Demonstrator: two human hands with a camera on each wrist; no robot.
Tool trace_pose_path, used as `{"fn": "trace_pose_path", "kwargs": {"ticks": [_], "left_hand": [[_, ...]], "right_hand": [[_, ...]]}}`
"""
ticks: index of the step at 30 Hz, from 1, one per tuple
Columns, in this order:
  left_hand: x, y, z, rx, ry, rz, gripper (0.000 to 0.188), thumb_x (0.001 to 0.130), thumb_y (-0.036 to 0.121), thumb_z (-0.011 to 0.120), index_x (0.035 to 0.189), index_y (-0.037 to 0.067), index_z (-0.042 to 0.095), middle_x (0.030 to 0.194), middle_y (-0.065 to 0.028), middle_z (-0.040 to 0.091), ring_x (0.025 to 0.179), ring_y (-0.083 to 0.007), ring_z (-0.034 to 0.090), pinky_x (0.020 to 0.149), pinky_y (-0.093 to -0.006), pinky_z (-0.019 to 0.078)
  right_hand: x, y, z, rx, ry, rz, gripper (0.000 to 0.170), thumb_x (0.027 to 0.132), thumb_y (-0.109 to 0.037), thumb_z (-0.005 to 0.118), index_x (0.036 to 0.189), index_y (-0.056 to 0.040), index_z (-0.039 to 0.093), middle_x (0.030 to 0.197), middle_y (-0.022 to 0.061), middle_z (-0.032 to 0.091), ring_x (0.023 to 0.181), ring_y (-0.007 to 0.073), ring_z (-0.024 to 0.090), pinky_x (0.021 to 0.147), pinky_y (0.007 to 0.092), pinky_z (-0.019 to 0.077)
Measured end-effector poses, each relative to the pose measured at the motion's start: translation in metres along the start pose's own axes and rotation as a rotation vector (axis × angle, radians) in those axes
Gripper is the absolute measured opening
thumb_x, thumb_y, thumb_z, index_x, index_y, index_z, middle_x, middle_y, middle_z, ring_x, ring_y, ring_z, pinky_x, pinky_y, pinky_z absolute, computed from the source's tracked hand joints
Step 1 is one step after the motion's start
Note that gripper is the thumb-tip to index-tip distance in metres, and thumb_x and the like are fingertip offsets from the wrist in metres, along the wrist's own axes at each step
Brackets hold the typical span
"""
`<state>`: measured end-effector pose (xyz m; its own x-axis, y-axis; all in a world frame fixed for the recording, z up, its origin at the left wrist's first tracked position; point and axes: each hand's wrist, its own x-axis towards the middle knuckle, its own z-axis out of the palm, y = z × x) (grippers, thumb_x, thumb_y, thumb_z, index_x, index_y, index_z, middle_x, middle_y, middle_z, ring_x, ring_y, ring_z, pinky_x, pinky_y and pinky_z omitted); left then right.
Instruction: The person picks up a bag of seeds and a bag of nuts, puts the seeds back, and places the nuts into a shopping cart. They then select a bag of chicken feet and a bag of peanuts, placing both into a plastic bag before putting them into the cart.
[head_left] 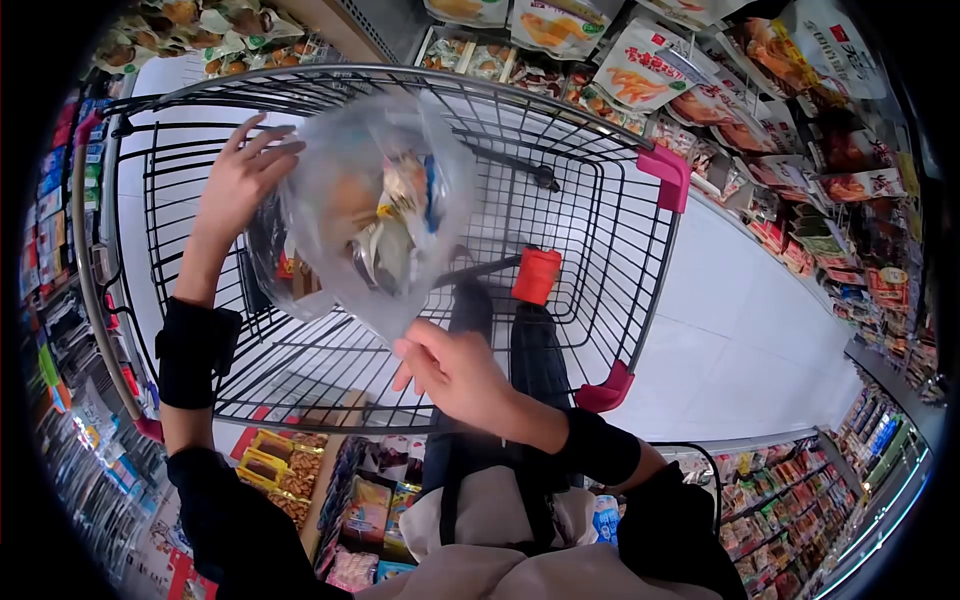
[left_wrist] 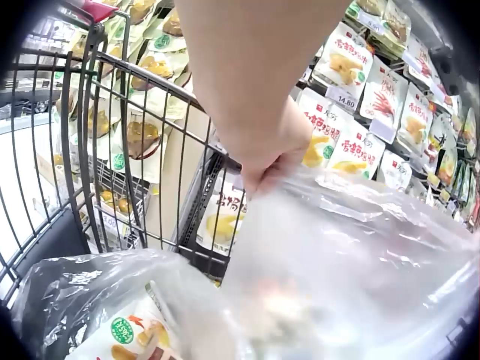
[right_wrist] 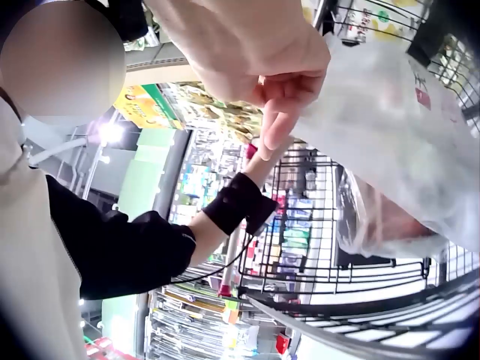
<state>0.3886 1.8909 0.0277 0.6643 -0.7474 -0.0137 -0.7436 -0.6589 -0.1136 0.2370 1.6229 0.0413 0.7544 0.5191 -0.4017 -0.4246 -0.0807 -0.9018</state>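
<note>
A translucent plastic bag [head_left: 325,150] hangs over the cart between my two hands, with colourful food packets showing through it. My left hand [head_left: 245,170] pinches its rim at the far left, the other fingers spread; in the left wrist view the hand [left_wrist: 277,154] is bent over the bag's edge. With curled fingers my right hand [head_left: 455,375] grips the near corner of the bag, and in the right wrist view the white film [right_wrist: 375,112] runs out from that hand [right_wrist: 281,75]. Below and left, a second clear bag [left_wrist: 64,289] with a food packet sits in the cart.
The black wire shopping cart [head_left: 640,300] has pink corner pieces [head_left: 665,178] and an orange-red piece [head_left: 538,275] near its bottom. Shelves of packaged snacks [head_left: 640,70] stand along the far and right sides. Yellow packs [head_left: 265,460] lie in a near display.
</note>
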Motion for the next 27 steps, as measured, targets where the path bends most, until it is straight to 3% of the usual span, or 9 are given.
{"fn": "trace_pose_path", "kwargs": {"ticks": [2, 5, 11, 14, 15, 18, 22, 26, 27], "left_hand": [[0.003, 0.005, -0.015, 0.031, 0.041, -0.013, 0.014, 0.065, 0.008, 0.053, 0.078, 0.005, 0.056, 0.097, -0.0002, 0.06, 0.105, -0.0171, 0.049, 0.099, -0.0386, 0.0322], [-0.005, 0.002, -0.011, 0.047, -0.006, -0.023, 0.013, 0.066, 0.008, 0.052, 0.078, 0.005, 0.055, 0.098, -0.0002, 0.06, 0.107, -0.0173, 0.048, 0.098, -0.0386, 0.0327], [-0.054, -0.002, 0.034, 0.035, -0.157, -0.053, 0.016, 0.067, 0.008, 0.05, 0.081, 0.004, 0.056, 0.092, -0.0029, 0.06, 0.108, -0.0169, 0.047, 0.099, -0.04, 0.0298], [-0.054, 0.003, 0.027, 0.005, -0.136, -0.081, 0.016, 0.067, 0.008, 0.05, 0.081, 0.005, 0.056, 0.092, -0.0031, 0.06, 0.108, -0.0169, 0.047, 0.099, -0.0403, 0.0298], [-0.052, 0.003, 0.019, 0.004, -0.128, -0.089, 0.016, 0.067, 0.008, 0.05, 0.081, 0.005, 0.055, 0.092, -0.0032, 0.06, 0.109, -0.0169, 0.046, 0.099, -0.0402, 0.0298], [-0.037, 0.001, 0.004, 0.049, -0.057, -0.087, 0.016, 0.067, 0.008, 0.05, 0.081, 0.005, 0.055, 0.093, -0.0029, 0.059, 0.109, -0.017, 0.046, 0.1, -0.0397, 0.0297], [-0.049, -0.009, 0.028, 0.021, -0.171, -0.169, 0.018, 0.067, 0.006, 0.051, 0.084, 0.004, 0.057, 0.097, -0.003, 0.06, 0.11, -0.0183, 0.046, 0.101, -0.0406, 0.0278], [-0.047, 0.01, 0.024, -0.037, -0.129, -0.203, 0.019, 0.067, 0.002, 0.049, 0.086, 0.002, 0.055, 0.099, -0.0054, 0.058, 0.111, -0.0192, 0.044, 0.102, -0.0413, 0.0257], [-0.046, 0.014, 0.02, -0.054, -0.196, -0.225, 0.024, 0.066, 0.0, 0.049, 0.089, 0.002, 0.055, 0.102, -0.0062, 0.056, 0.113, -0.0205, 0.043, 0.103, -0.0425, 0.0229]], "right_hand": [[-0.001, -0.015, -0.003, -0.024, 0.025, -0.043, 0.013, 0.086, -0.011, 0.045, 0.077, -0.0042, 0.04, 0.056, 0.0062, 0.059, 0.05, 0.0205, 0.059, 0.045, 0.0286, 0.0431], [0.004, -0.025, 0.0, -0.072, 0.023, -0.078, 0.012, 0.088, -0.012, 0.044, 0.081, -0.0028, 0.047, 0.062, 0.006, 0.061, 0.047, 0.0117, 0.054, 0.046, 0.0219, 0.0425], [0.02, 0.031, 0.019, -0.423, -0.109, -0.03, 0.01, 0.085, -0.015, 0.046, 0.082, -0.0067, 0.05, 0.061, 0.005, 0.061, 0.055, 0.022, 0.059, 0.049, 0.0291, 0.0455], [0.012, 0.038, 0.031, -0.29, -0.092, -0.152, 0.011, 0.08, -0.014, 0.05, 0.077, -0.0036, 0.049, 0.051, 0.0135, 0.051, 0.047, 0.031, 0.053, 0.045, 0.0399, 0.0402], [0.012, 0.031, 0.036, -0.271, -0.135, -0.126, 0.01, 0.081, -0.013, 0.049, 0.077, -0.0036, 0.049, 0.05, 0.0137, 0.051, 0.047, 0.0314, 0.053, 0.046, 0.0399, 0.0402], [0.019, 0.021, 0.043, -0.335, -0.237, -0.092, 0.009, 0.084, -0.014, 0.048, 0.081, -0.0061, 0.051, 0.06, 0.0062, 0.06, 0.057, 0.0239, 0.06, 0.051, 0.032, 0.0463], [0.028, 0.032, 0.05, -0.36, -0.173, -0.126, 0.009, 0.084, -0.015, 0.048, 0.084, -0.0063, 0.051, 0.06, 0.0064, 0.06, 0.055, 0.0235, 0.06, 0.05, 0.0324, 0.0458], [0.024, 0.031, 0.035, -0.312, -0.14, -0.034, 0.012, 0.085, -0.018, 0.048, 0.089, -0.0073, 0.051, 0.062, 0.0071, 0.061, 0.056, 0.022, 0.06, 0.05, 0.0298, 0.0448], [0.024, 0.027, 0.029, -0.31, -0.135, 0.009, 0.013, 0.085, -0.019, 0.049, 0.09, -0.0075, 0.051, 0.063, 0.0072, 0.061, 0.056, 0.0216, 0.061, 0.051, 0.0289, 0.0445]]}}
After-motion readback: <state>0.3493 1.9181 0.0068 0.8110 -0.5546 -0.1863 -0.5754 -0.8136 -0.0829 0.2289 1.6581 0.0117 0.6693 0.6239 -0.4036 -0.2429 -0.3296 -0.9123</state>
